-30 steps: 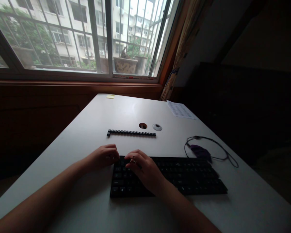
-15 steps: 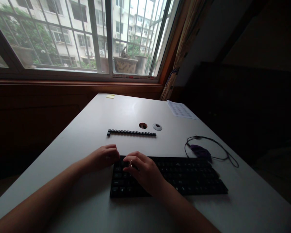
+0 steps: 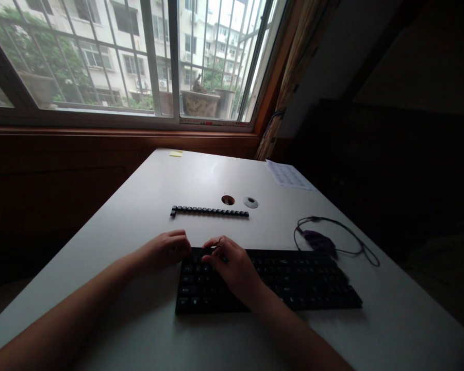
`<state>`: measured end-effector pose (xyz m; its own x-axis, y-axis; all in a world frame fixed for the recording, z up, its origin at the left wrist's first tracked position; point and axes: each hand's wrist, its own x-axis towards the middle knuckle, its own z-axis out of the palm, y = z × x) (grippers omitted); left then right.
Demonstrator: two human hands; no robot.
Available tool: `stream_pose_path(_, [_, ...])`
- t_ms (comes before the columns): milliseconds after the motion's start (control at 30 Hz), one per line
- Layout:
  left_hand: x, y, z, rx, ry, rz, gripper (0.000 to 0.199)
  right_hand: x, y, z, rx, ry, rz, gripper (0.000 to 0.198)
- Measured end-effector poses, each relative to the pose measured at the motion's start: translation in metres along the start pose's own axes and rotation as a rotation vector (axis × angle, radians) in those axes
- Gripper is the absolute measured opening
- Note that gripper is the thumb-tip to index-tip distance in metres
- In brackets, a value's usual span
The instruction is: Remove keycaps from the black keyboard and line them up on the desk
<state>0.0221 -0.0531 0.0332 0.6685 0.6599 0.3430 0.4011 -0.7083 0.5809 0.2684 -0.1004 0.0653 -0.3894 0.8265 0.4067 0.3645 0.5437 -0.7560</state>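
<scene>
Black keyboard (image 3: 309, 283) lies nearest on white desk (image 3: 216, 340); right hand (image 3: 235, 267), just shifted toward its far edge, keeping work there; left hand (image 3: 164, 251) at far-left corner; both curled, pinch indiscernible; beyond, keycap row (image 3: 209, 210).

Your left forearm (image 3: 81, 304), at lower left of the frame, is bare. Your right forearm (image 3: 294, 327), lower right, is bare too.
</scene>
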Motion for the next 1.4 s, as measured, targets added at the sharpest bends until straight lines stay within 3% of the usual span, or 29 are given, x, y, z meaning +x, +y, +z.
stream_pose_path(300, [0.001, 0.004, -0.002, -0.015, 0.002, -0.009, 0.012, 0.002, 0.003, 0.001, 0.067, 0.042, 0.027, 0.014])
stream_pose_path(533, [-0.001, 0.001, 0.0, -0.02, -0.002, -0.011, 0.011, 0.005, 0.005, -0.001, 0.165, 0.078, 0.14, 0.013])
stream_pose_path(833, [-0.001, 0.007, -0.007, -0.045, -0.007, -0.009, 0.007, 0.003, 0.005, -0.001, 0.135, 0.076, 0.118, 0.016])
stream_pose_path(1133, [0.001, 0.029, -0.011, 0.027, -0.019, 0.103, 0.02, 0.005, 0.007, -0.001, 0.229, 0.099, 0.182, 0.018])
stream_pose_path(1400, [-0.001, 0.023, -0.006, 0.197, 0.007, 0.182, 0.023, 0.005, 0.008, -0.001, 0.286, 0.098, 0.223, 0.02])
